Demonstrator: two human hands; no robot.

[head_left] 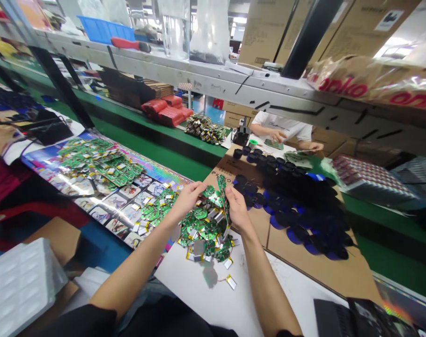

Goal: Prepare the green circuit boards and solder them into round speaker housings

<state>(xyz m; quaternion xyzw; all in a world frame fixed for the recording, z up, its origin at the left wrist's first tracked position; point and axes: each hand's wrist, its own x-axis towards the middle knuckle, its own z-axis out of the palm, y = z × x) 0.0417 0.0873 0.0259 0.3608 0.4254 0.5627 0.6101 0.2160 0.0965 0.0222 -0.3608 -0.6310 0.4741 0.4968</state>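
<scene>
My right hand [237, 208] is closed on a stack of green circuit boards [222, 189], held upright with its thumb along the near side. My left hand [188, 199] is closed too, its fingertips pinching at the edge of a small green circuit board [209, 191]. Beneath both hands lies a heap of green circuit boards [195, 229] with silver, yellow-ended battery cells wired to them. One loose battery cell [231, 282] rests nearer to me on the white work surface [248, 299].
Dark round parts with blue edges [304, 220] cover a cardboard sheet [279, 241] at right. More boards [104, 161] lie on a picture-printed sheet at left. A metal shelf [206, 77] crosses ahead. Co-workers' hands show beyond it [278, 135] and at far left.
</scene>
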